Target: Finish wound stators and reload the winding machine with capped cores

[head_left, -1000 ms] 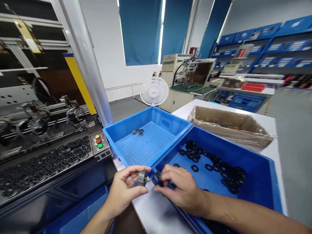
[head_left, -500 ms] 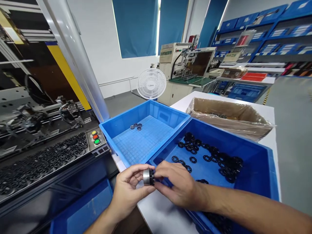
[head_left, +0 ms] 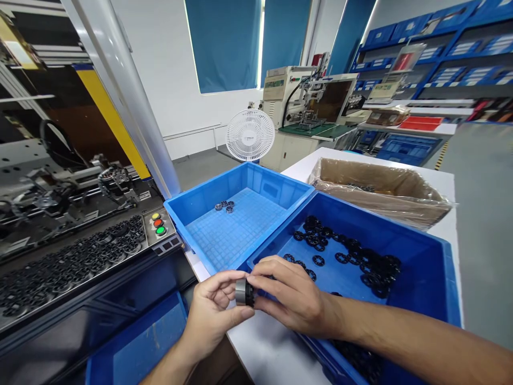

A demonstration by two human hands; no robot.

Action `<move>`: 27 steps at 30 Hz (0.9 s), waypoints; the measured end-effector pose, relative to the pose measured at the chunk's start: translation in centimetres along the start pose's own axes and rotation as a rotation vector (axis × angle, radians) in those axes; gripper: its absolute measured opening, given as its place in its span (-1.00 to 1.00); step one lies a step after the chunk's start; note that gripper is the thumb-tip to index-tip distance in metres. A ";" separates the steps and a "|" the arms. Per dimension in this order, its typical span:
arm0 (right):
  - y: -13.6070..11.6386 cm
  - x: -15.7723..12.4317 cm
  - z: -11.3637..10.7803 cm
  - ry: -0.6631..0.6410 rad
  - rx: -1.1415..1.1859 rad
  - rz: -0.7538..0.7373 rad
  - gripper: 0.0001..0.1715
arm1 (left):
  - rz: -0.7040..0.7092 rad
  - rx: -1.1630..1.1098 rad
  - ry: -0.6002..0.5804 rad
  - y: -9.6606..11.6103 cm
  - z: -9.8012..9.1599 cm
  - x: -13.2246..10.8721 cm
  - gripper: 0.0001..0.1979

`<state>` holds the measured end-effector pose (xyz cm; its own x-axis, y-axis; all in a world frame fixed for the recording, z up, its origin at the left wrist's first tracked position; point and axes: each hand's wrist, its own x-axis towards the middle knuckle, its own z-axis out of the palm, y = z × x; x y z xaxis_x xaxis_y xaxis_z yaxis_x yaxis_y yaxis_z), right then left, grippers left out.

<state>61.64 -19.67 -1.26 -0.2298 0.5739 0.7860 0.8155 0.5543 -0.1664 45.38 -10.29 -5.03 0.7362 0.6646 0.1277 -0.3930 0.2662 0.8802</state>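
My left hand pinches a grey metal stator core by its edges, with the thumb below and the index finger above. A black toothed plastic ring sits against the core's right side. Closed in around that ring, my right hand touches its upper and lower edges; its fingertips partly hide it. Both hands are above the white table's edge, by the near corner of a dark blue bin that holds many loose black rings.
A lighter blue bin with several assembled cores stands at back left. Behind is a plastic-lined carton. To the left, a machine carries a bed of dark cores and a button panel. A white fan stands behind.
The right fingers have shifted slightly up and left, over the top edge of the black ring. The core has turned a little in my left hand. The view has moved slightly.
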 end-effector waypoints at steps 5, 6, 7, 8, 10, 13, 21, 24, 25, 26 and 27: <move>0.1 0.1 -0.2 -0.029 -0.049 -0.035 -0.76 | -0.048 -0.024 -0.028 -0.2 -0.3 0.0 -0.54; 0.0 0.1 -0.3 -0.038 -0.064 -0.041 -0.75 | -0.058 -0.028 -0.027 -0.3 -0.4 -0.1 -0.54; 0.0 0.1 -0.3 -0.044 -0.081 -0.044 -0.74 | -0.068 -0.030 -0.025 -0.3 -0.4 -0.1 -0.53; 0.0 0.0 -0.3 -0.048 -0.100 -0.046 -0.72 | -0.078 -0.031 -0.022 -0.4 -0.5 -0.1 -0.53; -0.1 -0.1 -0.3 -0.051 -0.125 -0.060 -0.72 | -0.093 -0.033 -0.021 -0.4 -0.5 -0.1 -0.53; -0.1 -0.2 -0.1 -0.041 -0.137 -0.083 -0.74 | -0.096 -0.046 -0.033 -0.6 -0.4 -0.3 -0.52; -0.3 -0.6 0.5 -0.026 -0.128 -0.081 -0.83 | -0.076 0.097 0.000 -2.2 -1.0 -2.1 -0.53; 0.3 -0.7 0.7 -0.008 0.050 0.134 -0.57 | -0.057 0.169 -0.042 -2.5 -1.0 -2.6 -0.54; 0.5 -0.7 0.8 -0.020 0.125 0.215 -0.46 | -0.032 0.181 -0.052 -2.6 -0.8 -2.8 -0.54; 0.7 -0.8 0.9 -0.041 0.197 0.280 -0.41 | 0.000 0.181 -0.056 -2.7 -0.5 -2.9 -0.54; 0.8 -0.9 1.1 -0.061 0.256 0.325 -0.41 | 0.038 0.169 -0.054 -2.8 -0.3 -3.0 -0.53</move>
<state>61.96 -19.07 -2.73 -0.0194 0.7741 0.6327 0.6941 0.4659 -0.5487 44.10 -12.80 -7.99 0.7528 0.6325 0.1822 -0.3257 0.1174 0.9382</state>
